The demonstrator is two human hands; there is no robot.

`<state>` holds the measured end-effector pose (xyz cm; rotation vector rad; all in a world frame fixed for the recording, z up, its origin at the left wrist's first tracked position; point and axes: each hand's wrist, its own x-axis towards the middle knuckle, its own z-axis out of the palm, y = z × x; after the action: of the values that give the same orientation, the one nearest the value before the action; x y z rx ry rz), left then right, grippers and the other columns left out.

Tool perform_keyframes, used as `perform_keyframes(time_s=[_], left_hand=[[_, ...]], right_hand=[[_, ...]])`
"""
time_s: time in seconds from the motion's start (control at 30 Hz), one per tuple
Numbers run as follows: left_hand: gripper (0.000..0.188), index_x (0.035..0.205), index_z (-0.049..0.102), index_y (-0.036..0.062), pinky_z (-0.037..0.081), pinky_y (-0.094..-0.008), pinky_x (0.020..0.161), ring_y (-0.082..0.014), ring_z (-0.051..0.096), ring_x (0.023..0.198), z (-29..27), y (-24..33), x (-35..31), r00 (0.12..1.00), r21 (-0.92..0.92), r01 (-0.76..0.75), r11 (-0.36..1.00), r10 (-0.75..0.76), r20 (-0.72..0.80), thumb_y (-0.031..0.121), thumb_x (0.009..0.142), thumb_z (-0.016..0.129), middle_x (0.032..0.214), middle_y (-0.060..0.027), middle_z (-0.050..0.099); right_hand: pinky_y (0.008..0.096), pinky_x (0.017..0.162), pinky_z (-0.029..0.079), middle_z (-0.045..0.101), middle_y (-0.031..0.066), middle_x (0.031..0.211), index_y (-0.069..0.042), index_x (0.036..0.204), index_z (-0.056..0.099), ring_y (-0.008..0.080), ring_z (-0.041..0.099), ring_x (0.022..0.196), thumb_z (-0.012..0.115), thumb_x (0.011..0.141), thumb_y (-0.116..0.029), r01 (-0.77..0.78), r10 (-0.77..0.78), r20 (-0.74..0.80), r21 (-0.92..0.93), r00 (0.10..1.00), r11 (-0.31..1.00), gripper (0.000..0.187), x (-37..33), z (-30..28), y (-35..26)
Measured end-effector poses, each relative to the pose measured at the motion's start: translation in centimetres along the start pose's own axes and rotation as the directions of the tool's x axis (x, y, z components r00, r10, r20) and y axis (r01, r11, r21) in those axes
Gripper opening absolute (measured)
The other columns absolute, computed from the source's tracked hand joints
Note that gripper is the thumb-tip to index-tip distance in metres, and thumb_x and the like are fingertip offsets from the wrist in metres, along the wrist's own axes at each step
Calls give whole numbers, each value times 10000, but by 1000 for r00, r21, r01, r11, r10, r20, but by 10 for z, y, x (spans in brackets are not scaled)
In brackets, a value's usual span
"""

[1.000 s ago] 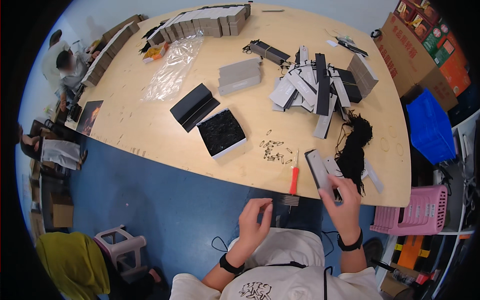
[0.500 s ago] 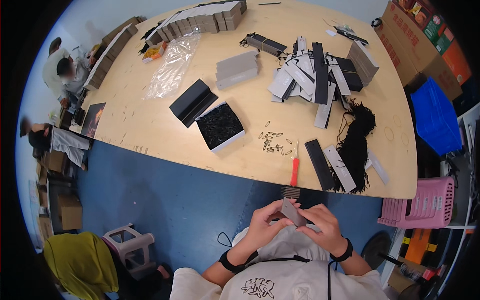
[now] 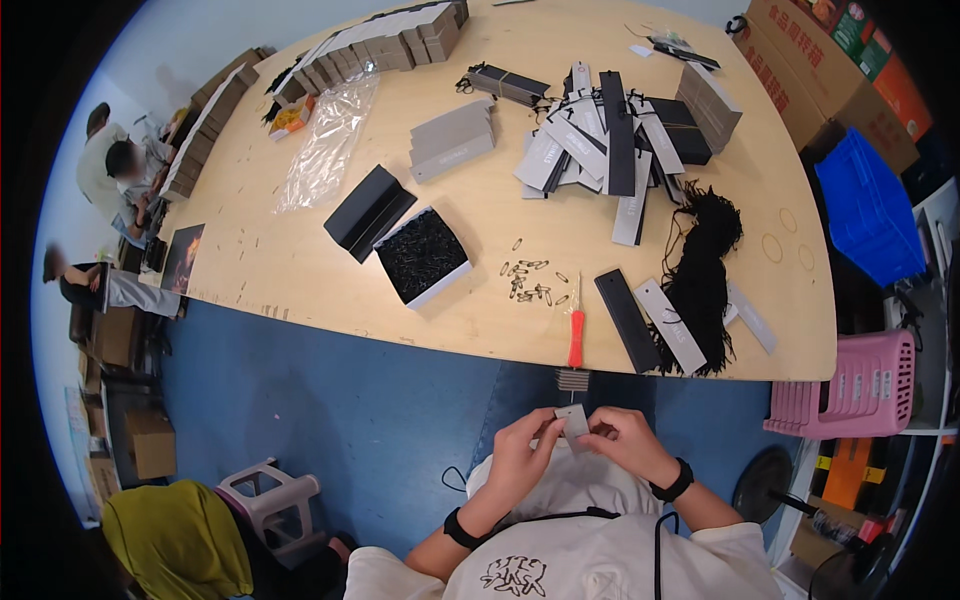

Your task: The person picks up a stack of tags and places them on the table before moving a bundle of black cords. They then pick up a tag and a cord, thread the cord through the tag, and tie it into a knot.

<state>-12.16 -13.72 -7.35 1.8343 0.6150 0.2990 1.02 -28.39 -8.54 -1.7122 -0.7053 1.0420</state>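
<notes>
Blue flooring (image 3: 340,390) lies beyond a pale wooden table (image 3: 470,325) in the head view, and between the table's near edge and the person's lap a small grey tag (image 3: 573,420) is held up in the air. It could slip and drop to the lap or floor if either pinch loosens, since only fingertips bear it; its edge could also crease if pressed too hard. On the table, a red-handled tool (image 3: 576,340) lies close to the edge, where a sleeve or wrist might knock it off. The left hand (image 3: 525,447) is nearly closed, thumb and fingers nipping the tag's left side; the right hand (image 3: 628,443), similarly drawn in, grips its lower right side.
</notes>
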Motion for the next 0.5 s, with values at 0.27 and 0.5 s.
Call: perform_keyframes(time_s=[0.27, 0.5], left_hand=[[140, 1013, 672, -12, 512, -290, 627, -236, 696, 725, 5, 0, 12, 996, 93, -63, 994, 69, -56, 91, 922, 645, 832, -163, 686], [104, 968, 656, -13, 527, -300, 649, -244, 715, 757, 11, -1, 21, 981, 156, -102, 983, 125, -149, 72, 908, 652, 822, -166, 690]], right_hand=[[268, 575, 508, 643, 103, 762, 26, 840, 629, 152, 656, 631, 750, 801, -65, 130, -142, -148, -88, 979, 988, 156, 16, 7, 22], [372, 639, 495, 625, 92, 781, -30, 822, 622, 307, 608, 687, 726, 780, -24, 272, -665, -446, -669, 599, 692, 112, -2, -29, -38]])
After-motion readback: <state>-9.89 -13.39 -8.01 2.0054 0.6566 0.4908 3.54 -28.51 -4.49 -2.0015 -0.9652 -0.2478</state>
